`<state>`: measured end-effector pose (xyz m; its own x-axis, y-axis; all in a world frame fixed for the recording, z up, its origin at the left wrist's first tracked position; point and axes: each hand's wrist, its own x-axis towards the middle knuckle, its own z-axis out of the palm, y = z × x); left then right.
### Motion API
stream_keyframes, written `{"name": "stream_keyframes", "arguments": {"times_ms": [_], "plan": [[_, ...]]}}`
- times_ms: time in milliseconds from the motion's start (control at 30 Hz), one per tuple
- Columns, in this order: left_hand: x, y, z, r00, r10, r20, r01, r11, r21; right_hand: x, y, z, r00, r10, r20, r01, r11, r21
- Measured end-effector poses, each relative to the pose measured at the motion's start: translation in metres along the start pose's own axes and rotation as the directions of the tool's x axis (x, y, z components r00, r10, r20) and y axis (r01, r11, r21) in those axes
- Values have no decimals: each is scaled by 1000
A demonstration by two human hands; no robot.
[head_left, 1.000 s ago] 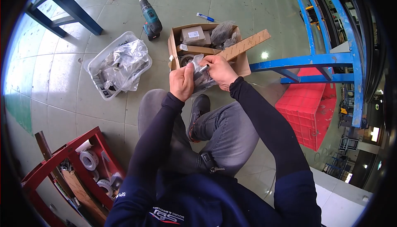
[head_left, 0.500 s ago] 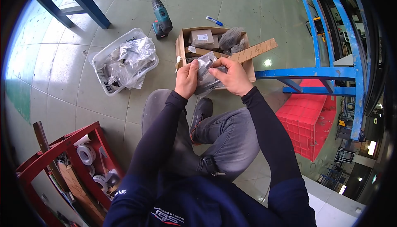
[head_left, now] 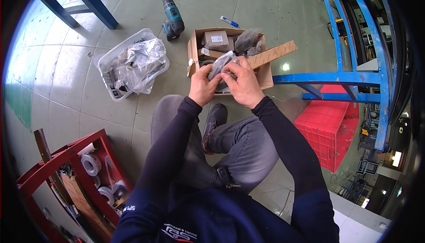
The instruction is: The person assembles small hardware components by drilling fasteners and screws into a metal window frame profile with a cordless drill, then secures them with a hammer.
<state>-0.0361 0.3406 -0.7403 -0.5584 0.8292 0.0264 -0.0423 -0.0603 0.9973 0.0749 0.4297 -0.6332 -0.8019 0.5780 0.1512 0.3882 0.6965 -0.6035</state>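
Observation:
My left hand (head_left: 203, 85) and my right hand (head_left: 241, 81) meet over the near side of an open cardboard box (head_left: 192, 50). Both are closed on a clear plastic bag (head_left: 220, 63), the fingertips pinching it close together. What is inside the bag is too small to tell. In the box lie a small brown carton (head_left: 215, 42) with a white label and grey plastic bags (head_left: 247, 40). A long cardboard strip (head_left: 274, 54) sticks out over the box's right side.
A white bin (head_left: 101, 68) with clear plastic stands left of the box. Beyond are a drill (head_left: 172, 18), a blue marker (head_left: 229, 21) and a blue stand (head_left: 88, 6). A blue frame (head_left: 327, 78) and red crate (head_left: 323, 119) are right; a red rack (head_left: 106, 148) is lower left.
My hands have drawn together on the bag. The right hand has shifted left, and less of the bag shows below the fingers.

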Motion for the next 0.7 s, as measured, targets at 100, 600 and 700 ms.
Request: {"name": "stream_keyframes", "arguments": {"times_ms": [100,600,700], "plan": [[-1,2,-4,999,52,0,-51,993,102,-2,6,5,996,-91,-5,91,996,-24],[-6,-5,13,944,-331,3,322,918,-230,4,23,4,982,181,-48,-183,982,-43],[-7,-16,12,950,-303,-77,281,936,-210,-4,18,9,985,164,57,-164,986,-10]]}}
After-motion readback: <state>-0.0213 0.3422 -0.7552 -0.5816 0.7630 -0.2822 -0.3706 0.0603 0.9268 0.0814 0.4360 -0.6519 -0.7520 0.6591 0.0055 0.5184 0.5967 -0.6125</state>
